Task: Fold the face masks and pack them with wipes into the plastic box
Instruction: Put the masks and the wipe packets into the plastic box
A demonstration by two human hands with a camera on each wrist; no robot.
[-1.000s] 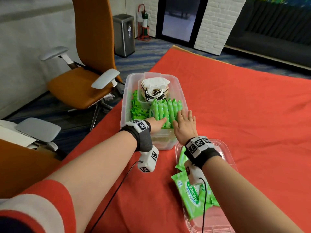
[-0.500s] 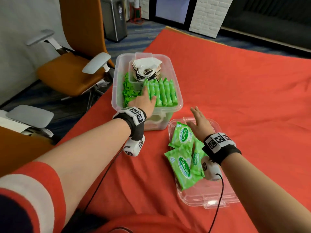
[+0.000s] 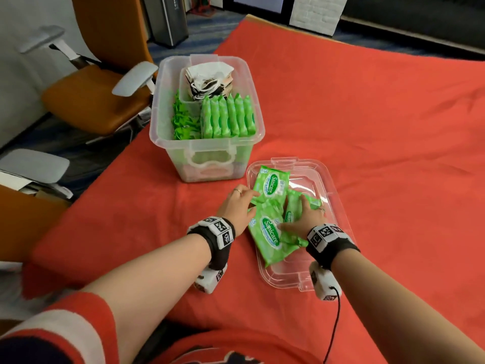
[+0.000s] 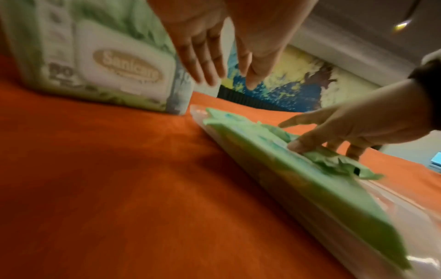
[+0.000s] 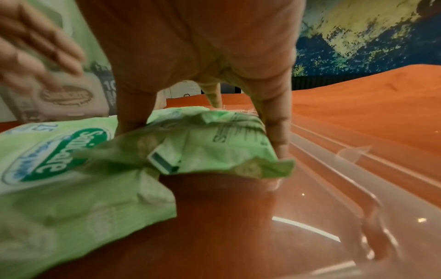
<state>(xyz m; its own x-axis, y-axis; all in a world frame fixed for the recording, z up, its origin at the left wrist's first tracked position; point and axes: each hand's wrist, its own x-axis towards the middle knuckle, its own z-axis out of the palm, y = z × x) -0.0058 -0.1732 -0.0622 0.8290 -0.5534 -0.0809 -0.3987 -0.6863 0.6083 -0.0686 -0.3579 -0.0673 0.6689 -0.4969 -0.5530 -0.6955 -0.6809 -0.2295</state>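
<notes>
My right fingers (image 5: 274, 120) straddle a wipes pack (image 5: 214, 143) on the lid (image 3: 338, 206), pinching it; my left fingers (image 4: 205, 62), spread, hover beside.

My left hand (image 3: 237, 204) has come out of the plastic box (image 3: 207, 151) and dropped to the clear lid (image 3: 329, 179), fingers open at the edge of the top wipe pack (image 3: 271, 183). My right hand (image 3: 304, 216) has moved from the lid's far edge and now straddles a middle pack (image 5: 214, 143).
</notes>
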